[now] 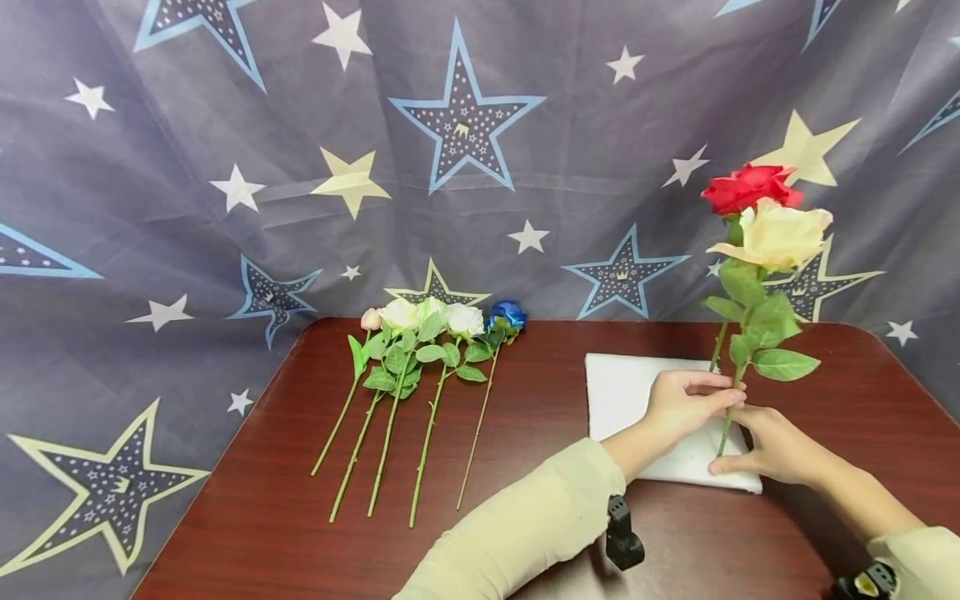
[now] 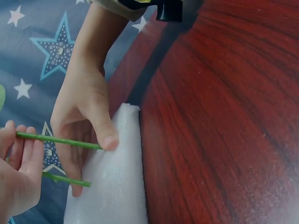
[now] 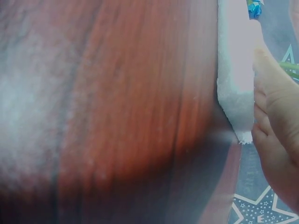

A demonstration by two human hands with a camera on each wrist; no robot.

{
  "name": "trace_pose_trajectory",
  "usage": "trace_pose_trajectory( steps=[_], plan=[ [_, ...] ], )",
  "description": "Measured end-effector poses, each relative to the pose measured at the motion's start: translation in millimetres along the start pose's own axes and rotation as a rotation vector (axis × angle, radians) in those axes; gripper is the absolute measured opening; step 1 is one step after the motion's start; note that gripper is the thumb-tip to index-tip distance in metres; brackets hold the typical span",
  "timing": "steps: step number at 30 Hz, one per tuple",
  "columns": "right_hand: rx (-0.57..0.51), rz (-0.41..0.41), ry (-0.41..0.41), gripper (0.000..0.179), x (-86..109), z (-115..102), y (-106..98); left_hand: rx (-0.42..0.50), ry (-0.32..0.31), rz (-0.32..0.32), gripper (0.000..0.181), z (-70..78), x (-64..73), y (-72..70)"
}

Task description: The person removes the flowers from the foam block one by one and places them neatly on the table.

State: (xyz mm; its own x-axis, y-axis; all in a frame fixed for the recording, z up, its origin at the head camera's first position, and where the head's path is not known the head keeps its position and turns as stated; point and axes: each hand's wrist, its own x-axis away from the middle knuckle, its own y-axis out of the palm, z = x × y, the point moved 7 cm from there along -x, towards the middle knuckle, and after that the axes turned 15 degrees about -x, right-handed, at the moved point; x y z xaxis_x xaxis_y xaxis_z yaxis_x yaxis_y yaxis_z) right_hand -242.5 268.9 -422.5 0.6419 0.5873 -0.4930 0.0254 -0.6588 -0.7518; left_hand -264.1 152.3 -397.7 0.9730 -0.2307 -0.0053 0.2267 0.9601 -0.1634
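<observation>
A cream rose (image 1: 780,235) stands upright, and my left hand (image 1: 686,408) pinches its green stem (image 2: 60,140) between thumb and fingers. The stem's lower end meets the white foam block (image 1: 618,392); whether it goes in is unclear. Beside that end, my right hand (image 1: 783,446) rests on the foam with its thumb and fingers spread around the spot. Behind the cream flower rises a red rose (image 1: 750,190), its stem (image 2: 65,179) reaching the foam farther back. In the right wrist view, the right hand (image 3: 280,116) lies along the foam's face.
Left on the brown table (image 1: 547,433) lie a pink bud (image 1: 371,319), several whitish roses (image 1: 465,320) and a blue rose (image 1: 507,315), stems toward the front. A star-patterned grey cloth (image 1: 570,200) hangs behind. Each wrist carries a black camera mount (image 1: 622,533).
</observation>
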Motion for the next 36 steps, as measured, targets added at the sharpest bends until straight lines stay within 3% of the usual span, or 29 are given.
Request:
trace_pose_trajectory(
  steps=[4,6,10,14,19,22,27,36],
  plan=[
    [-0.012,-0.011,0.002,0.074,-0.5,-0.1,-2.0,0.125,0.041,-0.015,0.021,4.5,0.6,-0.2],
    [-0.015,-0.015,-0.002,0.073,-0.9,-0.1,-3.2,0.14,0.066,-0.016,0.022,8.0,0.2,-1.9],
    [-0.049,-0.017,-0.02,0.078,-3.3,-1.7,-1.4,0.131,0.107,-0.016,0.022,13.6,-0.6,-10.2],
    [-0.074,-0.039,-0.029,0.079,-4.8,-3.6,-0.7,0.138,0.1,-0.005,0.023,14.8,-1.1,-17.3],
    [-0.092,-0.046,-0.026,0.079,-5.3,-4.9,-0.3,0.031,0.127,0.04,0.023,15.8,0.0,-28.4],
    [-0.096,-0.048,-0.021,0.08,-5.7,-5.3,0.0,0.02,0.139,0.046,0.023,15.6,0.8,-34.9],
    [-0.085,-0.048,-0.016,0.079,-6.7,-5.4,0.3,0.069,0.113,0.042,0.023,12.9,1.1,-48.1],
    [-0.09,-0.049,-0.01,0.081,-4.0,-4.6,0.4,0.078,0.083,0.06,0.023,6.6,1.7,-77.4]
  ],
)
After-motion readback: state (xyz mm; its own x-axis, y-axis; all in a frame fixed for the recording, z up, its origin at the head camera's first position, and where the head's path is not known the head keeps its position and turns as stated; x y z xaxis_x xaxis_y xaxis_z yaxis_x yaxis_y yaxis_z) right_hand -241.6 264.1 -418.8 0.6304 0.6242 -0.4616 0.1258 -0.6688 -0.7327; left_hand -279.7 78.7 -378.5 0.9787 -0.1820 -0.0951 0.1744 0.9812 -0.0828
